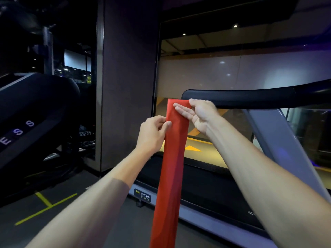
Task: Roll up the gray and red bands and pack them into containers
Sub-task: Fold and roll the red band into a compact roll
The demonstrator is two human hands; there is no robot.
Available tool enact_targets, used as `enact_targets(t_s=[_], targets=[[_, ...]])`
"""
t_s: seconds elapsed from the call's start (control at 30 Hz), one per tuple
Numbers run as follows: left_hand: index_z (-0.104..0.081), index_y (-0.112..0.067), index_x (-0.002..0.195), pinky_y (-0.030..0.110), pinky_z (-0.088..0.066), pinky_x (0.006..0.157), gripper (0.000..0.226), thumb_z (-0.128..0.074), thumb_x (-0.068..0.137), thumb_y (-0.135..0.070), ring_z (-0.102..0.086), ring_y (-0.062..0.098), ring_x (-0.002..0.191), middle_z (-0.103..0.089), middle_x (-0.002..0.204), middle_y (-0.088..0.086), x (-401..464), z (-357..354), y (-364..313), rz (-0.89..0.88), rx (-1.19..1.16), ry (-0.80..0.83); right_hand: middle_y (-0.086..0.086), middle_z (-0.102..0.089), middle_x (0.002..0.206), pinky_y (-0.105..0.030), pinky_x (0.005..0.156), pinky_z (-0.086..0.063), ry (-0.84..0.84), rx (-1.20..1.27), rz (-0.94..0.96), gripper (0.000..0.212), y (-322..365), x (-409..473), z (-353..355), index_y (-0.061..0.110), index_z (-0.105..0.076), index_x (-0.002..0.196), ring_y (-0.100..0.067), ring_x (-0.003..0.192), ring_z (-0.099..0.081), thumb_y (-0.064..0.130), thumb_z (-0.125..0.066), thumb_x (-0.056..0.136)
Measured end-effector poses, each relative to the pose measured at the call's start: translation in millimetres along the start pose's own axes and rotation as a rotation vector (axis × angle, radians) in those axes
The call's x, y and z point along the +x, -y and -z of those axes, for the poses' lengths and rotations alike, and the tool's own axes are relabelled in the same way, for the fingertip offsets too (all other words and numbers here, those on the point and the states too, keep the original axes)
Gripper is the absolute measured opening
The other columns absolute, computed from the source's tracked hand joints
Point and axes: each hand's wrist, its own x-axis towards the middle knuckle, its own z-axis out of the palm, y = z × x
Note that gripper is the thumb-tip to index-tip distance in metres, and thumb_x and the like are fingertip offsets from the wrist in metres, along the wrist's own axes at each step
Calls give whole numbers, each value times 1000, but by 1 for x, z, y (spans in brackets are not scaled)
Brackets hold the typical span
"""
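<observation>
Head view: left-hand fingers (pixel 162 120) curled, thumb and forefinger pinching the left edge of the red band (pixel 174 149) a little below its top. Left hand (pixel 152 135) sits just left of the strip, back of the hand toward the camera, bare forearm running down to the lower left.

Right-hand fingers (pixel 182 111) straight and together, laid flat across the front of the band near its top edge; thumb up at the top right corner, so the top of the strip is held between thumb and flat fingers. Right hand (pixel 201 115) palm faces the camera, wrist to the right, bare forearm running down to the lower right corner.

Red band hangs flat and unrolled, held up in the air between both hands, top end level with the fingers, the rest dropping straight down and out of the bottom of the frame. Looks doubled, a darker layer showing along the right side.

Just behind the right hand: black padded handrail (pixel 250 97) of a treadmill (pixel 206 185), grey upright sloping down to the right, dark deck behind the band. Small label (pixel 142 194) on the treadmill frame reads BODY STRONG. Dark floor with yellow tape lines (pixel 44 206) at lower left. Another dark machine (pixel 35 113) on the left with white letters. Dark pillar (pixel 125 86) in the middle, window (pixel 232 68) behind the rail.
</observation>
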Motion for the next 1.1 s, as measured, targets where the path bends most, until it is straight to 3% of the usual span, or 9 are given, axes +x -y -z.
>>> enact_targets(t_s=[0.17,0.27,0.37,0.5,0.63,0.9,1.0,1.1], targets=[[-70,-16,111,9,-52,71,16,-64,101,-27,-71,2,89,-76,97,-8,-10,-9,12,27,-67,-43,-28,-49,136,-36,65,-64,33,-26,-25,34,-4,2,-4,-7,-38,140,-36,79,-78,-2,-42,107],[-69,-18,112,29,-61,81,16,-67,99,-26,-72,5,89,-76,95,-8,-19,-18,22,40,-94,-57,-28,-54,124,-38,66,-65,50,-23,-33,29,-3,5,-7,-5,-40,136,-36,78,-78,-2,-42,107],[-70,-20,109,41,-63,77,13,-68,98,-27,-73,5,87,-77,95,-8,-31,-28,31,82,-147,-33,-22,-57,109,-40,69,-66,62,-11,-31,21,0,8,-7,-4,-42,128,-35,77,-78,-3,-41,107],[-74,-16,103,31,-62,76,11,-73,95,-24,-73,0,85,-78,92,-8,-40,-36,41,100,-178,-20,-22,-58,108,-40,73,-66,48,-33,-31,20,-2,11,0,-2,-42,127,-36,80,-78,-2,-41,107],[-74,-14,97,16,-55,70,9,-78,91,-20,-72,0,74,-77,83,-7,-47,-41,50,100,-126,34,-31,-57,125,-39,71,-66,33,-7,-37,29,-7,14,10,-4,-41,136,-37,84,-78,-2,-41,107],[-73,-27,84,22,-58,71,13,-85,82,-30,-71,1,70,-75,74,-14,-76,-52,85,149,-24,136,-30,-56,126,-36,64,-64,24,30,-36,34,-6,17,20,-6,-41,140,-35,80,-78,-3,-42,107],[-72,-27,81,18,-55,67,14,-86,82,-31,-70,2,68,-74,72,-13,-85,-54,91,169,-31,107,-31,-51,136,-36,62,-64,25,28,-35,35,-9,16,21,-6,-38,142,-35,78,-78,-4,-42,107],[-71,-25,81,18,-55,66,16,-86,82,-29,-70,4,67,-74,72,-9,-93,-55,93,185,-27,63,-32,-53,134,-37,63,-65,31,44,-47,33,-13,14,21,-5,-40,139,-35,78,-78,-4,-42,106]])
